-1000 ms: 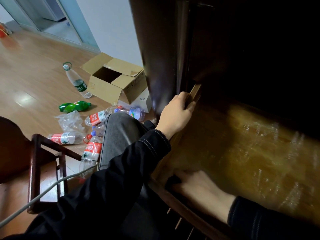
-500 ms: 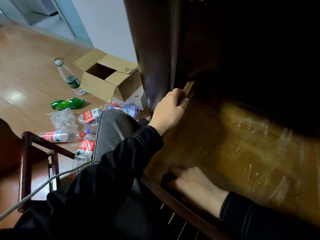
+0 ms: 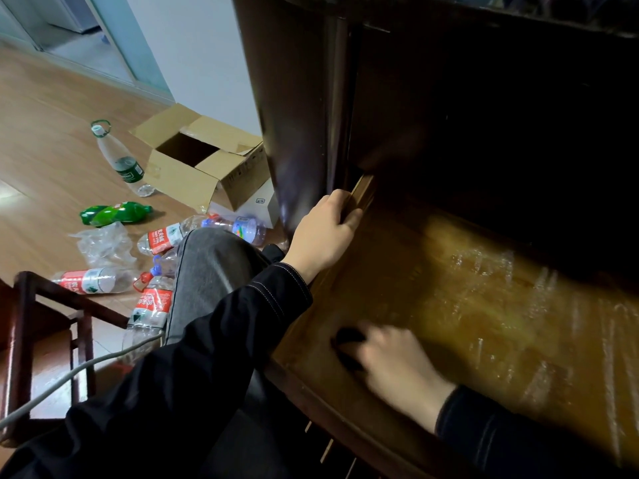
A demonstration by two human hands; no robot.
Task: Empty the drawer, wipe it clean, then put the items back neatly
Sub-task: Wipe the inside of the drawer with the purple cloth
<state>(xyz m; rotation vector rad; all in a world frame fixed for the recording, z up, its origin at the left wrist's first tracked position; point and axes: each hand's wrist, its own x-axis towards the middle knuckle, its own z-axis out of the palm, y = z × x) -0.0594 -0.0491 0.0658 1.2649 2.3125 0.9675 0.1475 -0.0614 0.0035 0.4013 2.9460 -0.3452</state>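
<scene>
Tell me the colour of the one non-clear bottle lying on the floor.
The bottle is bright green; the head view shows it clearly.
</scene>
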